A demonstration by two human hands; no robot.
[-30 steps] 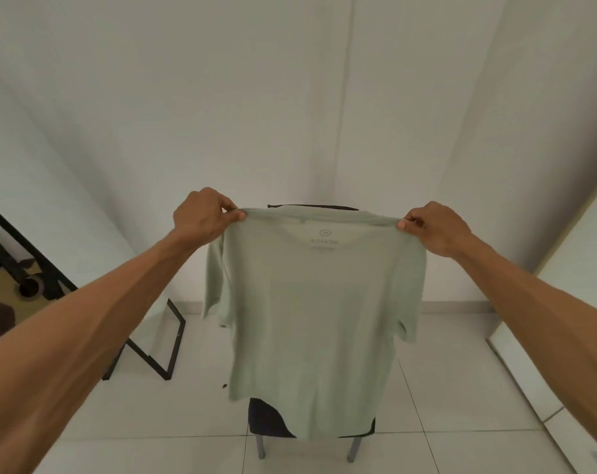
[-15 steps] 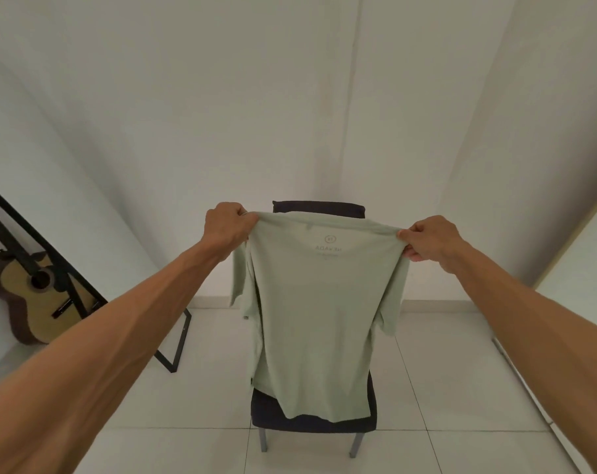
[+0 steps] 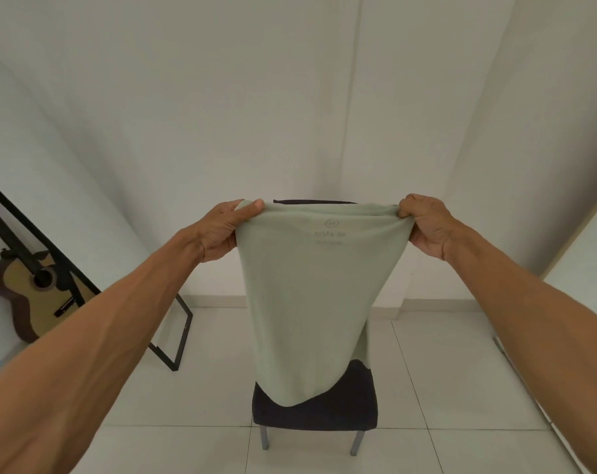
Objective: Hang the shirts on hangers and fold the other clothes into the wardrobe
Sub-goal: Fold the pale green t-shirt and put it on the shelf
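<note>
A pale green T-shirt (image 3: 310, 302) hangs in the air in front of me, above a dark chair (image 3: 315, 410). My left hand (image 3: 221, 230) grips its top left shoulder edge, thumb on the near side. My right hand (image 3: 427, 227) grips the top right shoulder edge with curled fingers. The sleeves are tucked behind, so the shirt looks like one narrow panel. A faint neck print shows through the cloth near the top. The hem hangs down in front of the chair seat. No hanger or wardrobe is visible.
The chair's dark backrest (image 3: 314, 201) peeks above the shirt. A guitar (image 3: 33, 292) leans on the left wall behind a black metal frame (image 3: 177, 340). White tiled floor (image 3: 461, 388) surrounds the chair. A pale panel edge (image 3: 584, 241) stands at the right.
My hands have moved closer together and rolled inward, and the sleeves have folded back behind the shirt. The shirt has narrowed and dropped lower over the chair.
</note>
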